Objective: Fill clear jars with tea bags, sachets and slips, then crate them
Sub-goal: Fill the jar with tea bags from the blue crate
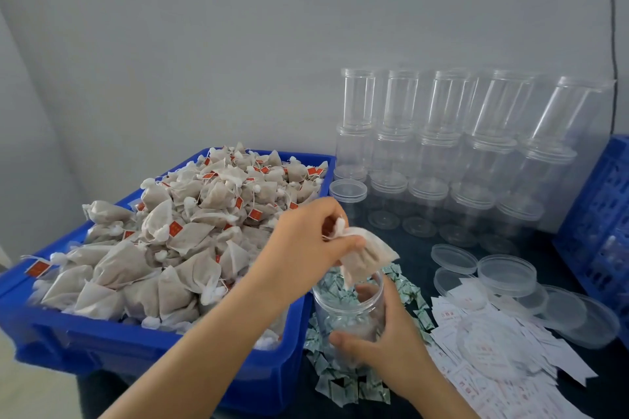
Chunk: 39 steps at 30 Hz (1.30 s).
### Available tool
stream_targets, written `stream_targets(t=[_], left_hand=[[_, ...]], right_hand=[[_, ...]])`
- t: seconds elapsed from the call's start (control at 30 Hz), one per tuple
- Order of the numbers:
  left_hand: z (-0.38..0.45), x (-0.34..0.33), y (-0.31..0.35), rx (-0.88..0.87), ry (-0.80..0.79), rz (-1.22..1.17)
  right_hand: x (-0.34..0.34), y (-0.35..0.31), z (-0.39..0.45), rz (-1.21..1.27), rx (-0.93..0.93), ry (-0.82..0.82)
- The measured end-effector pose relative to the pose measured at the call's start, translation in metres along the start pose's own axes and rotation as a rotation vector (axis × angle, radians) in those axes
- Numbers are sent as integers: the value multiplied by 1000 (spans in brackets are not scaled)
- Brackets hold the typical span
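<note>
Hands (391,333) round smooth jar (347,313) (clear plastic)

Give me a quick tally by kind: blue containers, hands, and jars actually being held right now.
Blue containers: 2 (tea-bag bin, slatted crate)
Hands: 2 (left hand gripping tea bags, right hand holding the jar)
Held jars: 1 (clear jar)
Total: 5
</note>
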<state>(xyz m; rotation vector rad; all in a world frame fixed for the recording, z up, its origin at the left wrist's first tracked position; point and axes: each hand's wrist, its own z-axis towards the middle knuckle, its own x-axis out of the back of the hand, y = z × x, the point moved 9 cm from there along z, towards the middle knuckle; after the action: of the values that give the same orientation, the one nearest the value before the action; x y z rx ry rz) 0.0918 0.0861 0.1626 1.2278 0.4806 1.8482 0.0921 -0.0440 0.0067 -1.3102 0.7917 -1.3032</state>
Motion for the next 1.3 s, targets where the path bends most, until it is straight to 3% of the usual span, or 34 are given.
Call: stream_targets(t=[0.47, 1.07, 1.3], left_hand=[[-14, -32, -4, -103, -196, 314], [-25, -79, -5, -103, -856, 544], [-41, -91, -15, 5, -1177, 657]], right_hand=[[6, -7, -2, 81, 37, 3], [0, -22, -6, -61, 89, -27], [-5, -30, -7, -80, 139, -75]])
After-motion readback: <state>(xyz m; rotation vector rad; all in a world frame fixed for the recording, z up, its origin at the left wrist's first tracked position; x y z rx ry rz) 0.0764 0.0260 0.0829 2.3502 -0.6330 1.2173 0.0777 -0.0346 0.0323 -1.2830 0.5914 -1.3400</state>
